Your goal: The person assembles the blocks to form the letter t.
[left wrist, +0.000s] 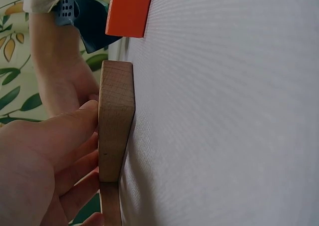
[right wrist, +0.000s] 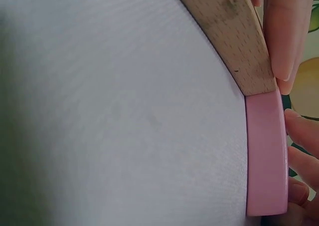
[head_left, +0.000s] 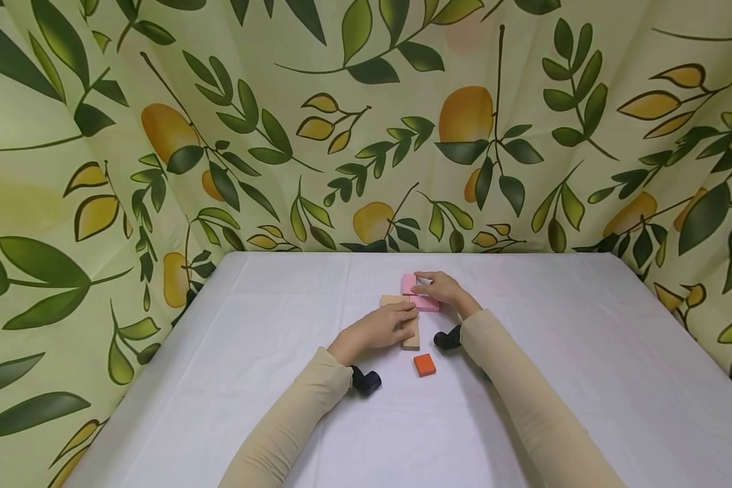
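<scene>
Two light wooden blocks lie on the table, one running toward the person [head_left: 411, 344] and one set crosswise [head_left: 393, 299] at its far end. My left hand [head_left: 383, 327] rests over them, its thumb touching the wooden block [left wrist: 115, 126] in the left wrist view. Beyond its fingertips a pink block [head_left: 427, 304] lies against the wood, as the right wrist view also shows with the pink block [right wrist: 266, 156]. Just behind, my right hand [head_left: 440, 287] pinches another pink block [head_left: 409, 284] between thumb and index finger. Its palm side is hidden in the head view.
An orange block [head_left: 424, 365] lies on the white tablecloth [head_left: 280, 325], on the near side of the wooden pieces. Something teal [head_left: 486, 377] shows beside the right sleeve, mostly covered. Black wrist mounts [head_left: 367, 381] hang below both cuffs. A leaf-print curtain [head_left: 378, 169] stands behind the table.
</scene>
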A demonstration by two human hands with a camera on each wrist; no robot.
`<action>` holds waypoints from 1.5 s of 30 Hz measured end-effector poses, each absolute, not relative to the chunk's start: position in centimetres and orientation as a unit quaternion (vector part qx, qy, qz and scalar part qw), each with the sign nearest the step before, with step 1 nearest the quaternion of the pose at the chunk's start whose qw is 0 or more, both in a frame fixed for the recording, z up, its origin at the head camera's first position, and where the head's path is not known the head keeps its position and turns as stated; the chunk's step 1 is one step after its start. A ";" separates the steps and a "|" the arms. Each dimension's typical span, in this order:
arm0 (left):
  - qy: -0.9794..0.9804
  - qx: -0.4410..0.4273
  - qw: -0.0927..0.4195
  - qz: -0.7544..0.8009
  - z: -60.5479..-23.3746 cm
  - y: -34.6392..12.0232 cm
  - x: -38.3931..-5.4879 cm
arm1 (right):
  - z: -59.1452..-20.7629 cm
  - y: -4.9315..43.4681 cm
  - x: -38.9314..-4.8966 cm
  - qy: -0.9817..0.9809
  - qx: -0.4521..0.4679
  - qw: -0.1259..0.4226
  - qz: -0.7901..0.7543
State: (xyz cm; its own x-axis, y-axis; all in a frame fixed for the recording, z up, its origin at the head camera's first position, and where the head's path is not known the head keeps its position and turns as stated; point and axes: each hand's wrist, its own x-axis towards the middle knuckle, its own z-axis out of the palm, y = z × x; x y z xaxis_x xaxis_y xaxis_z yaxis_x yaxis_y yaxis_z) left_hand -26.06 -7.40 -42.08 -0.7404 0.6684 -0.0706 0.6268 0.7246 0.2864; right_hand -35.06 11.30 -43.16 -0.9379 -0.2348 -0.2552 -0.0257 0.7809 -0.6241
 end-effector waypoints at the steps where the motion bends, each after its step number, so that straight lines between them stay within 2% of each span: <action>1: 0.925 0.350 0.084 0.121 -42.1 -7.4 -26.0 | -43.2 11.3 -35.1 0.930 -0.071 0.162 -0.323; 13: 0.924 0.347 0.095 0.129 -41.9 -7.4 -25.9 | -43.3 11.3 -35.1 0.933 -0.079 0.160 -0.311; 45: 0.923 0.354 0.077 0.130 -42.4 -7.4 -26.4 | -43.0 11.3 -34.7 0.930 -0.082 0.159 -0.320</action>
